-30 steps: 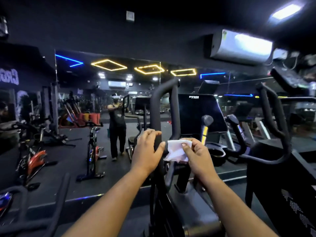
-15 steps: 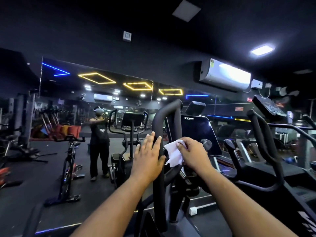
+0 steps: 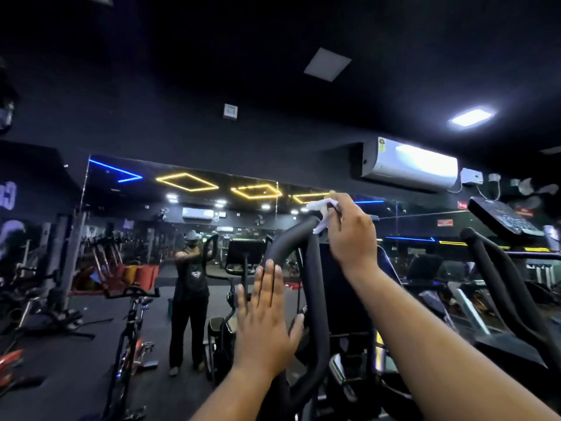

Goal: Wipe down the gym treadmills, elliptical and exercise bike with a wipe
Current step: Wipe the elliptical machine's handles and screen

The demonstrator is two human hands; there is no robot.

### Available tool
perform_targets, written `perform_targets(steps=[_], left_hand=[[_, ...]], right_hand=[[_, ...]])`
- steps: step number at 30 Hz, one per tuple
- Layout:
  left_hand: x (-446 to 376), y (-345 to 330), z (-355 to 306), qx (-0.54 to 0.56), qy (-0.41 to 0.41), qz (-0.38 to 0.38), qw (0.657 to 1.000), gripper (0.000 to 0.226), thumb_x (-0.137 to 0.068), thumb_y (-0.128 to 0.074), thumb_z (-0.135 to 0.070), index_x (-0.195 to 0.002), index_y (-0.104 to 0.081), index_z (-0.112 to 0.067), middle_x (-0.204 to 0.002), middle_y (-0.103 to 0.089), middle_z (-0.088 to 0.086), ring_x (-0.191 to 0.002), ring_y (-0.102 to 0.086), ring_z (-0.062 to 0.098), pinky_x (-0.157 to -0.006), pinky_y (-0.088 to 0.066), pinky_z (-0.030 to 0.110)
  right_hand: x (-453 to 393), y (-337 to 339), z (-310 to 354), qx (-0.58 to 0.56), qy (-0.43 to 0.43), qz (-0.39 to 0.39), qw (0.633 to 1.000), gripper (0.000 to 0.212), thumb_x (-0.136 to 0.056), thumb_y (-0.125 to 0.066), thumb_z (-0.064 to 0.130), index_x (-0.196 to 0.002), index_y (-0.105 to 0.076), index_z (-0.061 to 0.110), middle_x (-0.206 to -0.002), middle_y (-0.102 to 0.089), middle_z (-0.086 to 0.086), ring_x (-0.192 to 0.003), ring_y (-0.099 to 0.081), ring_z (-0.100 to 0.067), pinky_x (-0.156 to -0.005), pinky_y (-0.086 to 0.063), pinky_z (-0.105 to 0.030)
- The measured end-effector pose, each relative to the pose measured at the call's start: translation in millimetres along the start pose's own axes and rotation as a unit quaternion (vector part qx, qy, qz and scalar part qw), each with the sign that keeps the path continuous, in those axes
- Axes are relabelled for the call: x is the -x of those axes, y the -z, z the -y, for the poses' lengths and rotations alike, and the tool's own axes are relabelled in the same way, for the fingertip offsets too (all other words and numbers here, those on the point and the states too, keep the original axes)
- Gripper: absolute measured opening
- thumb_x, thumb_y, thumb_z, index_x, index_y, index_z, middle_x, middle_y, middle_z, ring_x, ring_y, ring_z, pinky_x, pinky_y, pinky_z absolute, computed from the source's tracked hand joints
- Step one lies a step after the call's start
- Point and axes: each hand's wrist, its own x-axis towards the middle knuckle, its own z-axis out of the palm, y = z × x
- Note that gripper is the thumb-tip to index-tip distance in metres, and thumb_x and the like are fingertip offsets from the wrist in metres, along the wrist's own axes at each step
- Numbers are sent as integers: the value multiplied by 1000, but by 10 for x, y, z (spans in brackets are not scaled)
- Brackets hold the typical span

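I stand at a black elliptical whose looped left handle (image 3: 315, 287) rises in front of me. My right hand (image 3: 352, 235) is up at the top bend of that handle, shut on a crumpled white wipe (image 3: 322, 211) that touches the bar. My left hand (image 3: 267, 317) lies flat against the lower part of the same handle, fingers straight and together, holding nothing. The elliptical's dark console screen (image 3: 343, 299) sits behind the handle, partly hidden by my right forearm.
A wall mirror ahead reflects a person (image 3: 189, 299) and the gym. An exercise bike (image 3: 130, 338) stands to the left. Another black machine with a console (image 3: 504, 220) and curved handles (image 3: 498, 287) stands at the right. An air conditioner (image 3: 409, 162) hangs above.
My right hand has slid the wipe up the handle from its middle to the top bend. My left hand opened from gripping the bar to resting flat. The view tilted upward.
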Motion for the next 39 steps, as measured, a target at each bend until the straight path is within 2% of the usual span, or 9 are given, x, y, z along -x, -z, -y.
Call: perform_targets(steps=[2, 5, 9, 16, 20, 23, 26, 34, 39], left_hand=[[-10, -34, 45, -10, -11, -6, 1000, 95, -94, -42, -59, -163, 3, -11, -171, 10, 6, -158, 6, 21, -121, -2, 53], [-7, -16, 64, -39, -26, -18, 999, 96, -93, -43, -59, -163, 1, -10, -172, 7, 7, -158, -1, 20, -120, -6, 52], [6, -43, 61, -42, -20, -13, 999, 98, -90, -44, -59, -163, 0, -10, -172, 5, 9, -158, 1, 20, -120, -9, 51], [29, 8, 28, -34, -10, 7, 999, 101, -93, -40, -56, -155, 32, -21, -164, 36, -2, -153, 26, 15, -123, 7, 50], [40, -1, 50, -19, -7, -5, 1000, 101, -94, -42, -57, -156, 29, -21, -166, 31, -2, -155, 22, 14, -124, 6, 48], [61, -2, 54, -17, -11, 3, 1000, 99, -92, -36, -58, -155, 32, -22, -165, 34, -2, -154, 25, 14, -124, 9, 46], [70, 23, 26, -14, -9, 4, 1000, 99, -91, -35, -56, -154, 34, -22, -163, 37, -3, -153, 28, 14, -124, 11, 46], [79, -18, 58, -16, -13, -2, 1000, 98, -93, -37, -56, -156, 29, -20, -165, 32, -1, -155, 23, 15, -125, 3, 49], [81, 2, 51, -16, -14, 10, 1000, 99, -93, -36, -56, -154, 34, -21, -163, 38, -2, -152, 28, 14, -127, 1, 51]], right_hand=[[81, -188, -78, -15, 31, -16, 999, 29, -100, -52, 7, -128, -60, 6, -139, -62, -13, -134, -53, -32, -106, -48, -39], [325, -459, -115, -40, 33, 110, 993, 44, -98, -49, -2, -141, -52, 6, -148, -51, -17, -142, -44, -35, -114, -42, -46], [533, -642, -198, -21, 179, 251, 951, 67, -94, -47, -7, -157, -32, 11, -164, -26, -5, -154, -6, -17, -124, 7, -33], [226, -532, -499, -40, 102, 230, 967, 64, -94, -45, -10, -155, -34, 8, -164, -27, -10, -154, -13, -19, -125, -18, -48], [471, -548, -172, -38, 246, 326, 912, 68, -97, -54, 3, -158, -28, 19, -166, -21, 1, -155, -7, -13, -127, 0, -36], [309, -543, -352, 26, 307, 324, 895, 57, -106, -41, 28, -159, -19, 20, -166, -15, 1, -154, -5, -11, -127, 3, -36], [203, -591, -535, 65, 196, 275, 939, 70, -105, -28, 53, -161, -16, 14, -168, -11, -6, -156, -2, -16, -128, -5, -47], [412, -656, -459, 32, 350, 269, 897, 69, -101, -49, 8, -158, -12, 17, -167, -13, -3, -155, -3, -15, -126, 2, -38], [195, -665, -714, 34, 180, 217, 959, 55, -105, -36, 29, -156, -34, 8, -164, -28, -11, -152, -14, -17, -125, -17, -52]])
